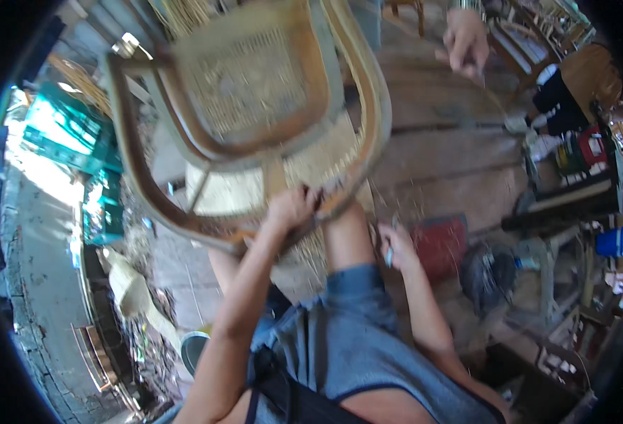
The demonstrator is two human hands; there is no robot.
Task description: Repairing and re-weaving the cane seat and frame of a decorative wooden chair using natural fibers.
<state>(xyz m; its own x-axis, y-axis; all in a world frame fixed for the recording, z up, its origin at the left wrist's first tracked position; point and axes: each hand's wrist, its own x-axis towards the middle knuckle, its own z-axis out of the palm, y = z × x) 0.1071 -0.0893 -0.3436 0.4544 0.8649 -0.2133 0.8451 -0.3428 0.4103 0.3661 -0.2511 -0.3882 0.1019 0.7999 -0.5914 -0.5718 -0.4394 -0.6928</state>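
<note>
Grey-blue cloth covers the person's lap, in the shorts (357, 290) nearest the view, with a round bucket (195, 350) just beside the left forearm. Beyond the lap, the left hand (294, 206) is closed over the near rim of a curved wooden chair frame (255, 145), which is tilted up in front of the knees; whether it rests on them cannot be told. The right hand (398, 247) is apart from the wood, near the right knee, its fingers curled around a small pale-blue item (388, 257) too small to identify. Inside the frame's inner loop sits a panel of woven cane (248, 85), blurred.

Out to the right on the floor lie a dark red object (439, 244) and, near it, a dark plastic bag (487, 277). Green crates (64, 131) stand to the left of the frame. Farther off, a blue bucket (611, 242) shows at the right, and at the top another person's hand (465, 46) reaches down, its fingers partly bent.
</note>
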